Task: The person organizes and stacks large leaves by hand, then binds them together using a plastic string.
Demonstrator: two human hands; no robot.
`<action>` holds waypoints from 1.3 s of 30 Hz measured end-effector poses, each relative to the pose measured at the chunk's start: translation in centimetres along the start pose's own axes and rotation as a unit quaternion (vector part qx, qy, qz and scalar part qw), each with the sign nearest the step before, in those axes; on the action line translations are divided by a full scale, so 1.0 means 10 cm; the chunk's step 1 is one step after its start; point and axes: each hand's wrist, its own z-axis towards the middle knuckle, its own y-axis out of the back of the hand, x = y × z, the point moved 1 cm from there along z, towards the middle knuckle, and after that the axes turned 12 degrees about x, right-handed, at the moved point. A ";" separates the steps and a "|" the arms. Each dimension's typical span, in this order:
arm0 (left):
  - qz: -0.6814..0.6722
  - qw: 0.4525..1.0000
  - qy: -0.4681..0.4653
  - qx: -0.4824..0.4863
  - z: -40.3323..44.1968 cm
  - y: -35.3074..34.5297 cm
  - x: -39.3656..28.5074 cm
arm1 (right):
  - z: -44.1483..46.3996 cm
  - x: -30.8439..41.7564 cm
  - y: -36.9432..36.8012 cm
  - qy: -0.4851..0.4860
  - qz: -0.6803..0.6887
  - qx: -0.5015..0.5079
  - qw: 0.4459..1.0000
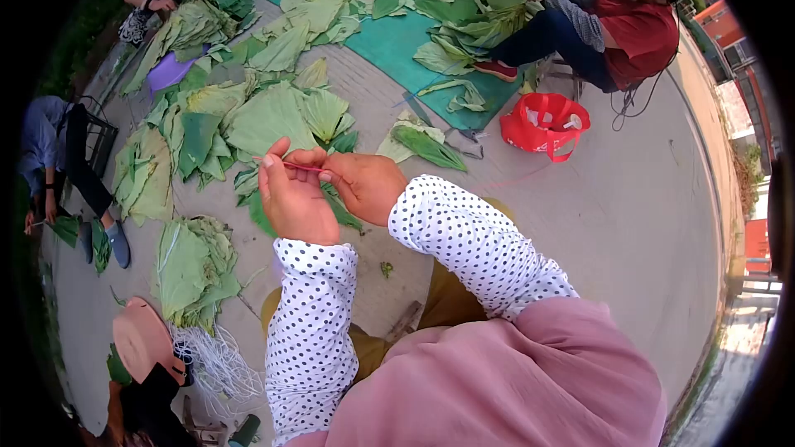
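A thin red string runs between my two hands, above the leaves. My left hand is turned palm up, its thumb and bent fingers closed on one end of the string. From the right, my right hand pinches the string between thumb and forefinger. Large flat green leaves lie just beyond my hands, partly covered by them. A smaller group of leaves rests on the pavement past my right hand.
A bundle of leaves lies at left, near white strings and a pinkish hat. Beyond is a green mat with more leaves. A red bag stands at right. People with leaves sit around the heap.
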 end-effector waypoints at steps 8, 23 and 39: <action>-0.001 0.998 -0.066 -0.001 0.08 -0.02 -0.17 | 0.07 -0.01 0.01 0.030 0.005 -0.033 0.999; 0.055 0.998 -0.001 -0.023 0.10 0.08 -0.15 | 0.09 0.03 0.07 0.010 0.024 -0.049 0.998; -0.004 0.979 -0.115 -0.170 0.13 0.42 -0.64 | -0.02 -0.08 0.05 -0.007 0.065 -0.027 0.997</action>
